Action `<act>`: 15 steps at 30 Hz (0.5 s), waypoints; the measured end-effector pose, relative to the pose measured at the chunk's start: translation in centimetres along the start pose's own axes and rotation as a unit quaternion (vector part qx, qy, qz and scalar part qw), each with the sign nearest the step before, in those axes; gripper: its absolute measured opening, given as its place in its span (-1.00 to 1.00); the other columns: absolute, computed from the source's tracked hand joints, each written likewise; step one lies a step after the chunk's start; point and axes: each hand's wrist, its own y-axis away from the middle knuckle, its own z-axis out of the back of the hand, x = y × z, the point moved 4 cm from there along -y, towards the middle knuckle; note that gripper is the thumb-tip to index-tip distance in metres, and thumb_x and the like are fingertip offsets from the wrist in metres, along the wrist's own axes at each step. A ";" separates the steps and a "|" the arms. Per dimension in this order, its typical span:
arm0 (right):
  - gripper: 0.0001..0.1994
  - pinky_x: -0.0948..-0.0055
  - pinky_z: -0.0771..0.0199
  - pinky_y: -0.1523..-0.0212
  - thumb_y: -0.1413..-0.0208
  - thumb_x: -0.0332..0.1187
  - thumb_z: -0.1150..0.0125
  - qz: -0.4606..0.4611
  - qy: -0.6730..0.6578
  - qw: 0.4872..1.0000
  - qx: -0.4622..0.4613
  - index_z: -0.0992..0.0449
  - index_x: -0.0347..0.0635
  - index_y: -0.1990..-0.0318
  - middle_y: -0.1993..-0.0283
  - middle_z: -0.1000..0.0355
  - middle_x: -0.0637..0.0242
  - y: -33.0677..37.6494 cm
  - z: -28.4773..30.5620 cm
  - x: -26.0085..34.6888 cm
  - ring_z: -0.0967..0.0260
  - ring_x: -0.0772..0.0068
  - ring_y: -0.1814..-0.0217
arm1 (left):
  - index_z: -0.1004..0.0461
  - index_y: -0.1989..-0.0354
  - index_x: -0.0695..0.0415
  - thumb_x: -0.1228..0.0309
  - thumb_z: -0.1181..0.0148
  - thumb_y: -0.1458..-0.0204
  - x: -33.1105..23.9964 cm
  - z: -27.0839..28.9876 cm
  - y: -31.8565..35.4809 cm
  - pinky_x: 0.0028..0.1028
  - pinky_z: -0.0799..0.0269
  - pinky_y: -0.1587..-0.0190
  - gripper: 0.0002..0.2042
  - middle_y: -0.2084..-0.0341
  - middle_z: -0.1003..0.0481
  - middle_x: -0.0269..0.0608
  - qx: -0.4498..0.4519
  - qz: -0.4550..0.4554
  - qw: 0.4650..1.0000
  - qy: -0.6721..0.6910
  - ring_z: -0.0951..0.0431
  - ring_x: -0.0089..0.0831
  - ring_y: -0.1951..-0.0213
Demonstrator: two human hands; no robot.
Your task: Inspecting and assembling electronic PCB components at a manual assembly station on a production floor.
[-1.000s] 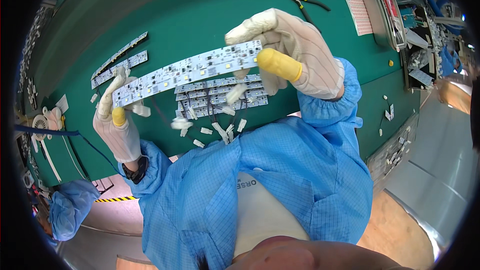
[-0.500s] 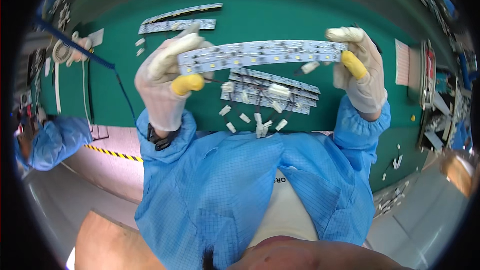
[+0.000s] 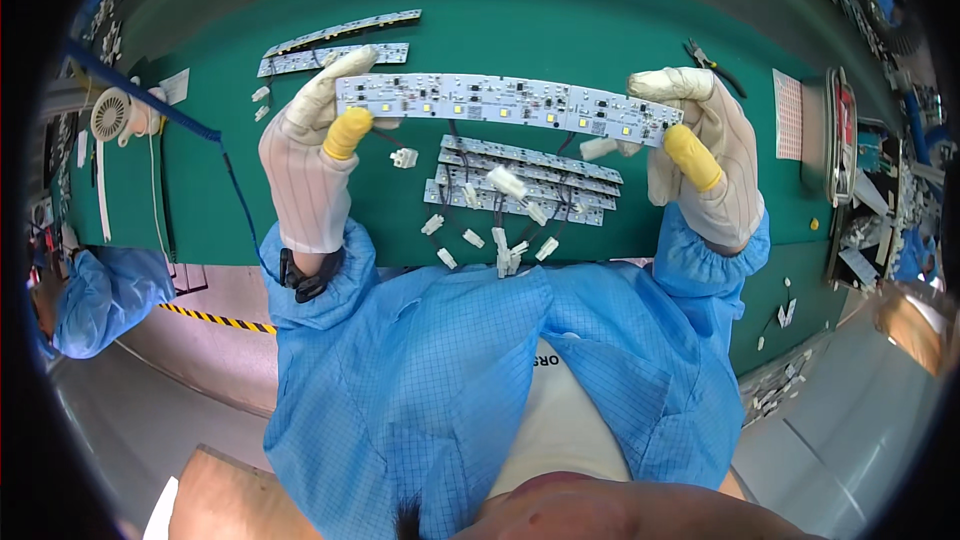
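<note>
Between my two gloved hands a long white LED circuit board [image 3: 510, 103] is held up, its component side showing. My left hand [image 3: 318, 145] pinches the left end, the yellow-covered thumb in front. At the right end my right hand [image 3: 705, 150] grips it the same way, its thumb also in a yellow cover. Wires with a white connector [image 3: 404, 157] hang below the board near my left hand. Beneath it, on the green mat, lies a stack of similar LED boards [image 3: 530, 180], with several white connectors [image 3: 503, 252] on wires at its near side.
Two more LED boards [image 3: 335, 58] lie at the far left. Cutting pliers [image 3: 714, 68] rest beyond my right hand. A small white fan [image 3: 112, 115] and a coiled blue cord [image 3: 190, 118] are at left. A co-worker's blue sleeve [image 3: 115, 300] shows at far left.
The held board has tilted, its left end rising and its right end dropping. My left thumb has moved up with it. The pliers, largely hidden before, now show beyond my right hand.
</note>
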 end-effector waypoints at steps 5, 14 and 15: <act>-0.45 0.80 -0.08 0.72 -0.12 0.01 -0.08 0.003 -0.003 1.000 0.025 -0.30 -0.38 0.03 0.47 -0.41 0.25 0.0 1.0 0.2 -0.13 0.78 0.71 | -0.48 0.10 0.30 -0.03 -0.03 -0.07 0.3 0.5 -0.1 -0.65 -0.42 0.30 -0.46 0.23 -0.55 -0.14 0.005 -0.021 0.990 -0.139 -0.57 -0.50 0.38; -0.41 0.80 -0.04 0.73 -0.10 0.10 -0.07 0.014 0.017 0.999 0.025 -0.34 -0.36 0.04 0.45 -0.44 0.29 -0.5 1.2 -0.3 -0.14 0.80 0.71 | -0.50 0.14 0.30 0.01 -0.21 0.06 -0.4 0.2 0.5 -0.65 -0.47 0.34 -0.47 0.26 -0.52 -0.08 0.010 -0.004 1.000 0.024 -0.58 -0.49 0.41; -0.41 0.78 -0.05 0.74 -0.11 0.09 -0.06 0.024 0.010 0.999 0.041 -0.35 -0.37 0.04 0.41 -0.46 0.27 -0.6 1.2 -0.3 -0.17 0.77 0.71 | -0.50 0.14 0.30 0.01 -0.21 0.06 -0.5 0.2 0.6 -0.65 -0.47 0.34 -0.47 0.26 -0.52 -0.08 0.007 -0.003 1.000 0.020 -0.58 -0.49 0.41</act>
